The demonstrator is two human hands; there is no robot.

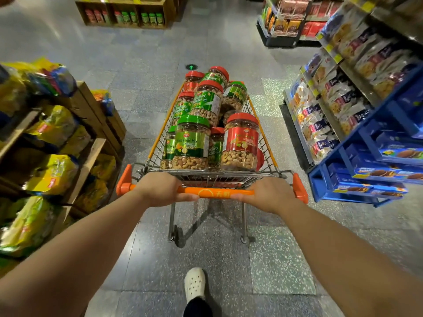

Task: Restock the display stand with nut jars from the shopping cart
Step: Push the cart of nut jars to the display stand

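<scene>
Both hands [215, 193] grip cart handle [215, 192]; nut jars [212, 124] inside.

"Fancy Nut Mix" on green-lidded jar [191, 143]

Nut jars [207, 124] piled in shopping cart [265, 143] mid-aisle, both hands on handle [215, 192] nearest camera, bagged-goods crates [87, 133] left, packet shelves [343, 115] right, display stand [123, 12] far ahead left.
</scene>
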